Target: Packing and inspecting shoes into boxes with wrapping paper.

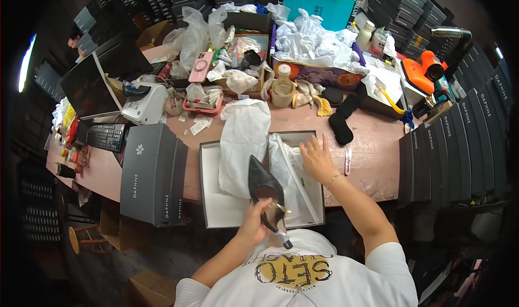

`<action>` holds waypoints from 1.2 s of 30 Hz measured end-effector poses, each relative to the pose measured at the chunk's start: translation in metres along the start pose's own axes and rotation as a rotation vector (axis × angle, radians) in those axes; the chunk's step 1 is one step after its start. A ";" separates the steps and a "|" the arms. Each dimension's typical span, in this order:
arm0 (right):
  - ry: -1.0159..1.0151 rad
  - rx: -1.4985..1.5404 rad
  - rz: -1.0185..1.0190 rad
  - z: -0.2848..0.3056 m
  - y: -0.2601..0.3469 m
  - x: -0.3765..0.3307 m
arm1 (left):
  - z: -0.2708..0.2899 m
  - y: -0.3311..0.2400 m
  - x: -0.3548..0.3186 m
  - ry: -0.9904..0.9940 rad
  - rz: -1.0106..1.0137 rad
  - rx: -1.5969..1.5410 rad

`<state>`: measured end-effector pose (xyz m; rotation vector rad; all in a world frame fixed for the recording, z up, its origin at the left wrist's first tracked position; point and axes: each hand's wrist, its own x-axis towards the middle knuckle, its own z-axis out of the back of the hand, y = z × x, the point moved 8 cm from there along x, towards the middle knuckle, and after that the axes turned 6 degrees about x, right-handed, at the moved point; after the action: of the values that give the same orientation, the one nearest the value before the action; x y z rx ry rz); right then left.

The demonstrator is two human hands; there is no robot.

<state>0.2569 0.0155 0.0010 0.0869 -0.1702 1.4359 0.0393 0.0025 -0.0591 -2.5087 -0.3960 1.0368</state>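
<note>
My left hand (253, 223) is closed around the heel part of a black pointed high-heeled shoe (265, 181). The shoe is tilted, toe away from me, over an open shoe box (212, 203) with a white inside. White tissue paper (244, 139) lies in the box and spills over its far edge. In the right half of the box is something in a clear plastic bag (285, 172), partly covered by the shoe. My right hand (319, 160), fingers spread, is at the box's right side; whether it touches the bag I cannot tell.
Dark shoe boxes stand at the left (145, 172) and in a row on the right (451, 150). Small scissors (347, 161) and a black cloth piece (341, 122) lie right of the box. Behind are a jar (283, 88), a crumpled-paper heap (316, 44) and an orange tool (427, 69).
</note>
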 end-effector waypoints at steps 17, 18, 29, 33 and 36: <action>0.056 0.752 -0.031 0.078 0.108 -0.029 | -0.052 -0.021 -0.028 0.152 -0.158 0.187; 0.023 0.856 0.008 0.089 0.114 -0.036 | -0.049 -0.026 -0.028 0.165 -0.157 0.178; -0.156 1.360 -0.347 0.064 0.061 -0.023 | -0.034 -0.068 -0.016 0.013 -0.338 0.341; 0.153 0.892 -0.161 0.021 0.080 -0.068 | 0.046 -0.139 0.036 -0.105 -0.432 0.528; 0.036 0.828 -0.352 -0.016 0.073 -0.077 | 0.017 -0.183 -0.007 -0.639 -1.059 1.579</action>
<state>0.1761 -0.0471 -0.0306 0.7310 0.4604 1.0749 0.0024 0.1648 0.0182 -0.3999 -0.5992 0.9463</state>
